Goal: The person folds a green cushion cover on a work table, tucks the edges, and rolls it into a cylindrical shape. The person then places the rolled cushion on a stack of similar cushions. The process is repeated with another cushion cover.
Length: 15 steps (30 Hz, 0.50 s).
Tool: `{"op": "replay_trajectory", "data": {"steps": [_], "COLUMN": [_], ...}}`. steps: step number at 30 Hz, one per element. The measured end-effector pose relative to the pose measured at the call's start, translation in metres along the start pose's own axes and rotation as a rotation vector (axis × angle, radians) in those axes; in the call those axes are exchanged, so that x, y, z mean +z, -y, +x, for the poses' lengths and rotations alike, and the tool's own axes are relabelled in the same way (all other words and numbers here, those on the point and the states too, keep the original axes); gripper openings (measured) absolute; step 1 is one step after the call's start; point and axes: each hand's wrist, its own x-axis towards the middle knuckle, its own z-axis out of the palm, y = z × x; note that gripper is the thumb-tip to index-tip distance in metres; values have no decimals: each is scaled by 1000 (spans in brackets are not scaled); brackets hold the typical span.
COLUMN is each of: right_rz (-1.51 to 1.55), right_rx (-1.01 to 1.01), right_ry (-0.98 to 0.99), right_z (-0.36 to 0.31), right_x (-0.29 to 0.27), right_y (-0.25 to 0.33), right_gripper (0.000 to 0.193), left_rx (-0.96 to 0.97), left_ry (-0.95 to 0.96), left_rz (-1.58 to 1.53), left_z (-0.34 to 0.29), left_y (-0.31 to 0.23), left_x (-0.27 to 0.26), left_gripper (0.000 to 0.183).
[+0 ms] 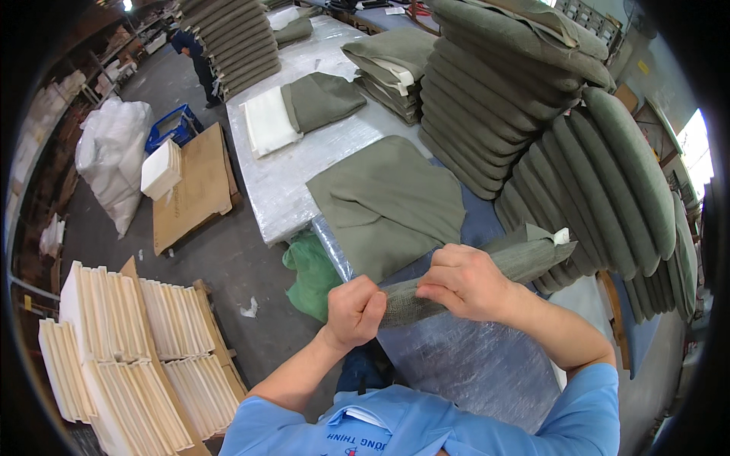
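Observation:
A grey-green fabric cushion [528, 262] is seen nearly edge-on in front of me, slanting up to the right. A bit of white material pokes out at its far right corner. My left hand [355, 311] is closed in a fist round its left end. Further along the same edge, my right hand [465, 285] pinches the fabric, thumb and fingers together. Just beyond my hands, a loose grey-green cover [391, 205] lies flat with creases on the table. Past it rests a cover [323, 102] with a white pad [268, 121] partly out of it.
Tall stacks of finished cushions [487, 99] stand at the back right, with more leaning cushions [593, 190] beside them. A plastic-wrapped table [266, 201] stretches away from me. On the left floor are stacked white pads [114, 311], cardboard [194, 190], a white sack [114, 144] and a blue crate [173, 125]. A person [199, 64] stands beyond.

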Motion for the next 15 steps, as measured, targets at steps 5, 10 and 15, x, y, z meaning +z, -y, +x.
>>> {"op": "replay_trajectory", "data": {"steps": [5,10,15], "right_rz": [-67,-74,-100], "right_rx": [-133,-34,42], "right_ry": [101,316,558], "right_z": [10,13,31], "right_x": [-3,-3,-11], "right_y": [17,13,7], "right_gripper": [47,51,62], "left_rx": [-111,58,221], "left_ry": [-33,-24,79], "left_rz": [-56,108,285], "left_z": [0,2,8], "left_y": [0,-16,-31], "left_x": [-3,-6,2], "left_gripper": [23,31,59]}}
